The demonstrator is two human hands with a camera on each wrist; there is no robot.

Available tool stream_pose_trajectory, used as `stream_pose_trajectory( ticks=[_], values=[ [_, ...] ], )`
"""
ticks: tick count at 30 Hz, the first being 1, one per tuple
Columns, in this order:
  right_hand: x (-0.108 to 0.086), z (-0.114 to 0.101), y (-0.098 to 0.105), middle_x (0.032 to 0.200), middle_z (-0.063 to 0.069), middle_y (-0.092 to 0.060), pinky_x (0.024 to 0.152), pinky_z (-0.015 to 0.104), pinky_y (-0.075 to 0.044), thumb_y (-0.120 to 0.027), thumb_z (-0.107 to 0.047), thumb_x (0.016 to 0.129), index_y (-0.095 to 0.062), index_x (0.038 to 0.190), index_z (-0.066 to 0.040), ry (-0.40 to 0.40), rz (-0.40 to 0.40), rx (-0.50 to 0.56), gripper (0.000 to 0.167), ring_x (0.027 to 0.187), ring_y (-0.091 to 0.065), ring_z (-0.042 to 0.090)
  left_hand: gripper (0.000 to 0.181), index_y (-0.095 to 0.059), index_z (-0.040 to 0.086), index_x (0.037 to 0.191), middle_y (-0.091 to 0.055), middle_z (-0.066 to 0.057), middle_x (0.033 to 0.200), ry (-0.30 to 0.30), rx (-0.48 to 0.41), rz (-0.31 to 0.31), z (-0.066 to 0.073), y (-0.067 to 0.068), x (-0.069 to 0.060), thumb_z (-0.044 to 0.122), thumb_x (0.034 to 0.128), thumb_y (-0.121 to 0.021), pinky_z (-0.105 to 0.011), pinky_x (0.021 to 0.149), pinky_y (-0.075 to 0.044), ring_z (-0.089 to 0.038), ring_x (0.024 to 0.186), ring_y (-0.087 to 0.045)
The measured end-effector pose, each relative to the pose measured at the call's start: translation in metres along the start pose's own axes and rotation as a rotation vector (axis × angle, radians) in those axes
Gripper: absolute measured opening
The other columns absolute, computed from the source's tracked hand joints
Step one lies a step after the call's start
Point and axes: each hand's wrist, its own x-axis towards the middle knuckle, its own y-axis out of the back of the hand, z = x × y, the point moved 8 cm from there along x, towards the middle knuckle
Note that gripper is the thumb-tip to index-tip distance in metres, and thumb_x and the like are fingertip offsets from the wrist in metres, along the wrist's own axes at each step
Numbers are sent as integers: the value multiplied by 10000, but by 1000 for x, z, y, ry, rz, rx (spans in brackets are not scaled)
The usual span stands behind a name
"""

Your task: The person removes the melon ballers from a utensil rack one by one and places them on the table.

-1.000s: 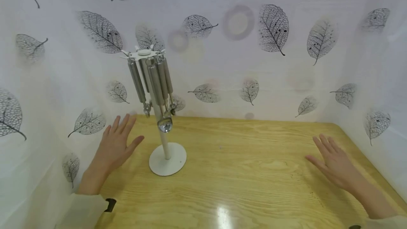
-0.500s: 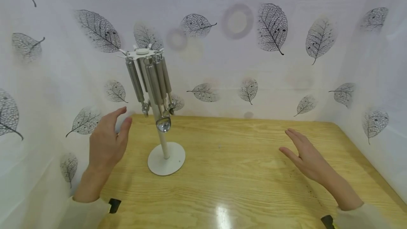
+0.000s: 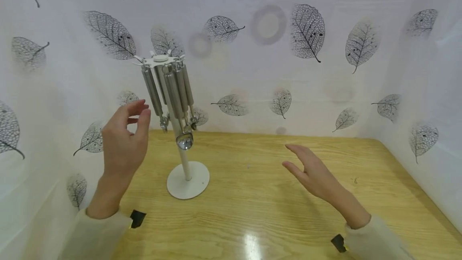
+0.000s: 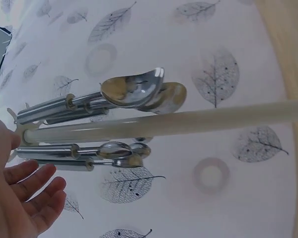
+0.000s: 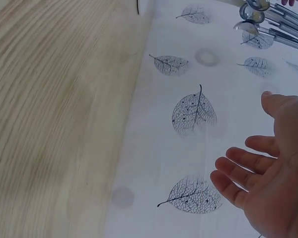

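Observation:
A white utensil stand [image 3: 180, 189] stands upright on its round base, left of the middle of the table. Several metal-handled spoons and scoops [image 3: 175, 93] hang from hooks at its top, bowls downward. My left hand [image 3: 124, 141] is raised just left of the hanging handles, fingers loosely bent, holding nothing. In the left wrist view, the fingers [image 4: 37, 188] appear beside the handles near the hook end; contact cannot be told. My right hand [image 3: 317, 173] hovers over the table to the right of the stand, thumb and fingers apart, with nothing in it.
The light wooden table [image 3: 252, 212] ends at a white curtain [image 3: 245, 71] printed with dark leaves, which closes in the back and both sides. Dark tabs [image 3: 138, 218] hang at both sleeve cuffs.
My left hand has risen toward the hanging utensils, its fingers bending from spread to loosely curved. My right hand has moved left across the table toward the stand. The stand stays put.

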Motion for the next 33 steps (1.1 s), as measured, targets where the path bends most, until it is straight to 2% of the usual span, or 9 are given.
stream_pose_trajectory(
  ticks=[4, 7, 11, 16, 20, 25, 33],
  values=[
    [12, -18, -3, 1485, 227, -556, 971, 624, -545, -669, -210, 1076, -519, 1508, 34, 61, 35, 24, 518, 1327, -554, 429, 310, -686, -58, 1296, -744, -185, 1152, 7, -38, 26, 14, 2, 15, 152, 1086, -599, -123, 834, -448, -281, 1007, -675],
    [21, -33, -4, 1433, 198, -608, 896, 563, -591, -701, -169, 1051, -566, 1469, 30, 110, 61, 44, 482, 1241, -619, 373, 314, -692, -57, 1291, -750, -164, 1137, 21, -57, 54, 23, 3, 27, 164, 1086, -602, -143, 837, -476, -155, 981, -659],
    [35, -52, -6, 1349, 166, -665, 872, 522, -598, -714, -102, 1030, -608, 1426, 30, 179, 90, 80, 431, 1141, -661, 303, 318, -707, -29, 1286, -749, -138, 1125, 50, -62, 93, 31, 5, 41, 200, 1085, -616, -157, 830, -493, -27, 937, -620],
    [52, -74, -8, 1286, 139, -697, 872, 482, -604, -696, -61, 1034, -643, 1389, 18, 241, 109, 138, 367, 1083, -680, 280, 300, -732, 29, 1257, -747, -90, 1073, 82, -81, 131, 38, 3, 57, 251, 1074, -649, -160, 796, -497, -13, 873, -624],
    [65, -92, -9, 1257, 120, -712, 805, 418, -621, -688, -67, 1042, -653, 1380, 11, 270, 104, 185, 349, 1058, -692, 260, 315, -736, 4, 1219, -713, -26, 950, 68, -111, 152, 42, 0, 67, 273, 1067, -675, -175, 743, -480, -39, 791, -609],
    [79, -107, -12, 1229, 117, -721, 827, 379, -613, -671, -91, 1060, -655, 1373, 22, 280, 96, 216, 333, 1041, -695, 226, 329, -764, -22, 1145, -680, 35, 876, 70, -112, 163, 43, -2, 71, 288, 1046, -717, -185, 685, -454, -62, 729, -572],
    [96, -126, -15, 1231, 148, -722, 841, 388, -615, -658, -89, 1068, -661, 1357, 39, 294, 98, 266, 316, 1026, -695, 235, 302, -785, 5, 1109, -724, -39, 926, 128, -80, 160, 43, -2, 73, 293, 1033, -736, -175, 685, -456, -51, 747, -593]
  ],
)
